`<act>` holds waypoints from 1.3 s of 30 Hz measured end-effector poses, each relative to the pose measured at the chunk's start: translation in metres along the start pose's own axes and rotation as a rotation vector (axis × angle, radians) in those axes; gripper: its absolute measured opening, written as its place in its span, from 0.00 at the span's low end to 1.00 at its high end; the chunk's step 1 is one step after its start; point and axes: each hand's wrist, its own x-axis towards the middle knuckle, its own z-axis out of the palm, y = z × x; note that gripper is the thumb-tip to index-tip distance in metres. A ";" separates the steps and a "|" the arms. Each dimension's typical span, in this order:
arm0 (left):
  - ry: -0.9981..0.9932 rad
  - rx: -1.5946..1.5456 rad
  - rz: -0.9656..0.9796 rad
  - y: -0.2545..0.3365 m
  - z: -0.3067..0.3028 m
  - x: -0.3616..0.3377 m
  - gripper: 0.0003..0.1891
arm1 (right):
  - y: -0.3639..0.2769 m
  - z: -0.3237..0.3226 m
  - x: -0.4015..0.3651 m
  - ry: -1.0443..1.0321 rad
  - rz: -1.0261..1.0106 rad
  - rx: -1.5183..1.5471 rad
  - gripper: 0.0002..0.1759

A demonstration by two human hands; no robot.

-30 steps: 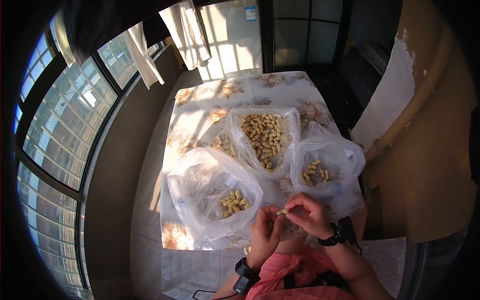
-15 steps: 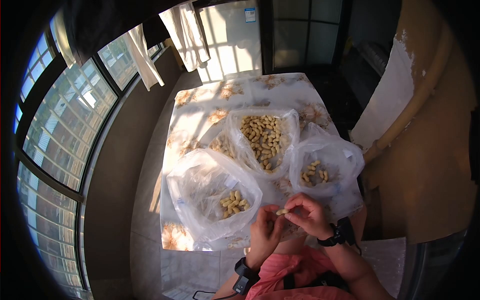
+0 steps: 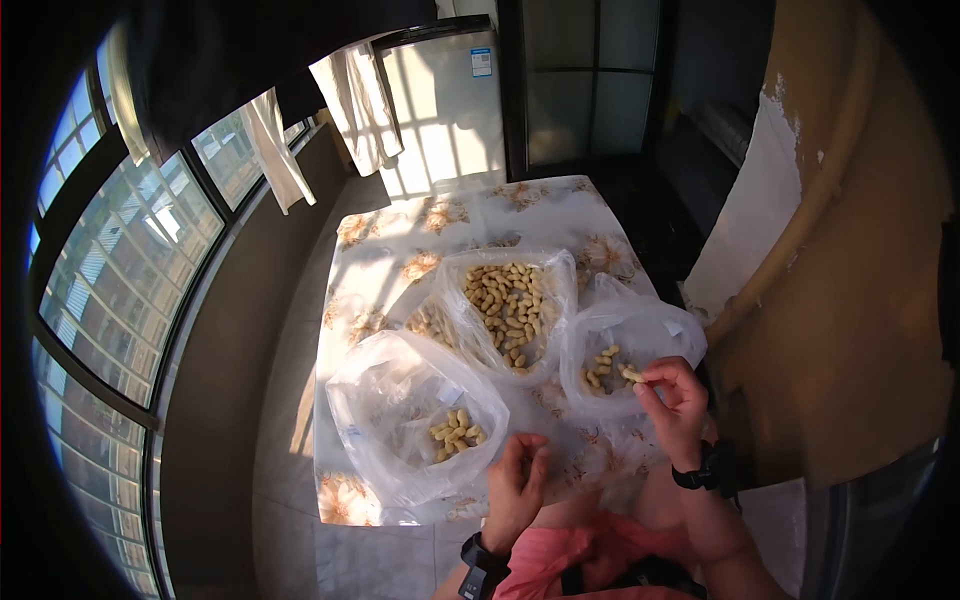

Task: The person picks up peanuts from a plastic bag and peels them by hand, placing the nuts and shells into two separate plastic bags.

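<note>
Obs: right hand (image 3: 677, 402) pinches a pale tan peanut (image 3: 632, 376) at the fingertips, poised over the spread mouth of the small clear plastic bag (image 3: 655, 335). The left hand (image 3: 520, 480) is loosely curled at the floral-cloth counter (image 3: 365, 300) edge, beside the wide clear plastic bag (image 3: 385, 395); whether it holds anything cannot be told.

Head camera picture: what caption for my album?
Right hand holds a peanut at the right bag; left hand hovers beside the left bag.

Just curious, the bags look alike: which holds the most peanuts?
The middle bag, farthest from the person: piled full, while the left bag and right bag hold only a few.
</note>
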 end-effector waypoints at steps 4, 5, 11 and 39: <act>0.010 0.035 -0.011 0.010 -0.001 -0.001 0.09 | 0.000 0.009 -0.001 0.071 -0.023 -0.024 0.13; 0.006 0.035 -0.021 0.009 -0.001 -0.001 0.09 | -0.008 0.016 -0.004 0.080 -0.013 -0.030 0.12; -0.041 0.034 -0.081 0.009 -0.005 -0.002 0.15 | -0.014 0.049 -0.035 -0.215 -0.145 -0.194 0.09; -0.077 0.001 0.004 0.006 -0.004 0.000 0.18 | 0.002 0.068 -0.050 -0.538 0.017 -0.027 0.07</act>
